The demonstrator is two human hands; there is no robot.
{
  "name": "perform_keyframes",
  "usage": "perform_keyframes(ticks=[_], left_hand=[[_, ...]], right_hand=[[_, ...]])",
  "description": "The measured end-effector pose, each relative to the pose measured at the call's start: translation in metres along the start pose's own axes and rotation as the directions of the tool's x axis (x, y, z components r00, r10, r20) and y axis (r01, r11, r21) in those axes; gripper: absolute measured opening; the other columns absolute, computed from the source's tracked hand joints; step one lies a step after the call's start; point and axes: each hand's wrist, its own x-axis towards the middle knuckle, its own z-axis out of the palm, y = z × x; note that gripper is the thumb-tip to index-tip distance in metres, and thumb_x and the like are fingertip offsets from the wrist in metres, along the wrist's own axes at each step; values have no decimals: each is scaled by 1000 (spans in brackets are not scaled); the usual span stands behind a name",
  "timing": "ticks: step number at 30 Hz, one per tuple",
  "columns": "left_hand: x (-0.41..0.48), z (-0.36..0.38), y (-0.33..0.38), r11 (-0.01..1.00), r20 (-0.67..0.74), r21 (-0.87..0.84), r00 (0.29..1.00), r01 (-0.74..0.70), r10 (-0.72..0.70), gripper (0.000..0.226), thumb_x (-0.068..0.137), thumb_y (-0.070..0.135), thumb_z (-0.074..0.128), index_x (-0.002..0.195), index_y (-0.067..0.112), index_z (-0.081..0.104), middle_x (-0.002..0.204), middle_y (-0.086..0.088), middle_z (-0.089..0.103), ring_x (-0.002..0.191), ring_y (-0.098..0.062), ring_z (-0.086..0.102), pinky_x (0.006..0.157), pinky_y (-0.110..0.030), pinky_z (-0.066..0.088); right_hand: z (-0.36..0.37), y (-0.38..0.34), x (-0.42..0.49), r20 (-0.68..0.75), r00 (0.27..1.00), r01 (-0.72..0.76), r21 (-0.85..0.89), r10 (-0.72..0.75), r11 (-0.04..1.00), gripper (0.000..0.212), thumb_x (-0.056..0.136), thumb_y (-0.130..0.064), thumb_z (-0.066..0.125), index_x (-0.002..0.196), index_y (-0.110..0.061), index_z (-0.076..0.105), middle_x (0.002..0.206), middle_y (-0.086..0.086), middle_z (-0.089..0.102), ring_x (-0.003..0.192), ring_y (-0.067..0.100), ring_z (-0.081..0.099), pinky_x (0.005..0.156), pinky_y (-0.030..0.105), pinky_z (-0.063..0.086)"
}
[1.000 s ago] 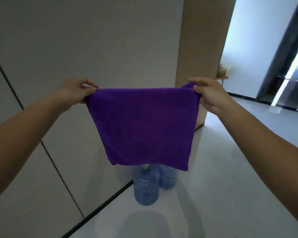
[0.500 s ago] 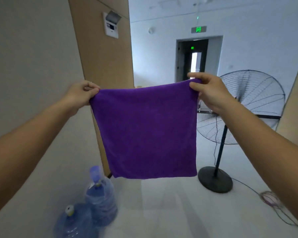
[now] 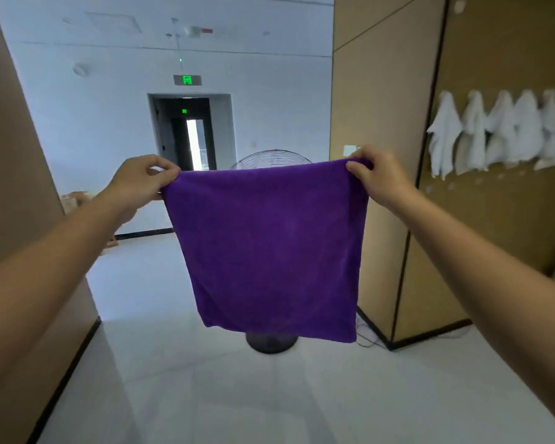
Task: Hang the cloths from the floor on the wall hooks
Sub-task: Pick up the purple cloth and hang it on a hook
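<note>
Presently our left hand and right hand each pinch a top corner of the purple cloth, stretched level before us, while the hung white cloths lie rightward, nearer the right hand.

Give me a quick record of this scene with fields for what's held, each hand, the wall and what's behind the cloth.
held item: purple cloth, spread flat, hanging clear of the floor
left hand: pinches its top left corner
right hand: pinches its top right corner
right wall: row of white cloths hanging
behind cloth: standing fan, mostly hidden
task state: purple cloth not yet hung
</note>
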Motion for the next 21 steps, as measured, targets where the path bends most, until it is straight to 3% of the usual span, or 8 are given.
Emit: perform_keyframes(ticks=[2, 4, 8, 12, 15, 18, 21], left_hand=[[11, 28, 2, 997, 75, -60, 996, -45, 50, 6, 94, 20, 61, 93, 22, 67, 99, -8, 67, 90, -20, 62, 75, -31, 55], [17, 60, 6, 990, 130, -122, 988, -72, 87, 11, 92, 20, 63, 101, 17, 69, 104, -8, 68, 91, -17, 63, 75, -29, 54], [12, 132, 25, 962, 285, -258, 945, -87, 161, 25, 87, 8, 68, 112, 13, 67, 104, -7, 68, 87, -10, 63, 67, -14, 56], [7, 206, 55, 963, 414, -215, 877, -165, 243, 30, 78, 2, 75, 94, 27, 70, 93, 1, 69, 83, -11, 63, 69, -16, 55], [3, 268, 85, 948, 444, -168, 838, -270, 317, 22, 82, 3, 72, 93, 22, 71, 85, 9, 68, 71, 2, 60, 67, -9, 45], [-2, 332, 124, 933, 475, -179, 803, -312, 360, 18, 85, 0, 67, 91, 17, 69, 83, 7, 66, 70, -1, 59, 58, -3, 43], [-2, 394, 166, 932, 523, -170, 772, -321, 362, 21, 90, 1, 60, 81, 19, 65, 79, 0, 63, 70, -11, 57, 61, -17, 49]], right_hand=[[-19, 14, -11, -73, 997, -36, -64, 31, 997, 11, 96, -22, 57, 99, -16, 66, 89, -3, 60, 84, 15, 54, 64, 22, 36], [-38, 32, -23, -131, 988, -97, -115, 81, 989, 8, 98, -22, 55, 95, -18, 61, 85, -3, 56, 84, 16, 51, 61, 22, 31], [-88, 68, -43, -193, 964, -212, -147, 182, 966, 15, 99, -25, 52, 100, -12, 59, 88, 1, 59, 82, 21, 57, 68, 35, 50], [-151, 108, -52, -251, 938, -288, -190, 238, 938, 8, 95, -23, 60, 93, -15, 63, 89, 2, 61, 85, 18, 56, 68, 28, 42], [-202, 143, -58, -317, 905, -344, -156, 283, 926, 10, 93, -22, 63, 97, -15, 70, 93, 1, 65, 88, 15, 57, 74, 23, 43], [-258, 178, -63, -382, 873, -360, -87, 303, 929, 10, 94, -18, 62, 98, -15, 71, 92, 0, 64, 85, 12, 56, 65, 9, 42], [-318, 218, -63, -427, 854, -354, -57, 298, 933, 8, 94, -20, 62, 93, -22, 70, 90, -2, 66, 90, 14, 58, 79, 25, 46]])
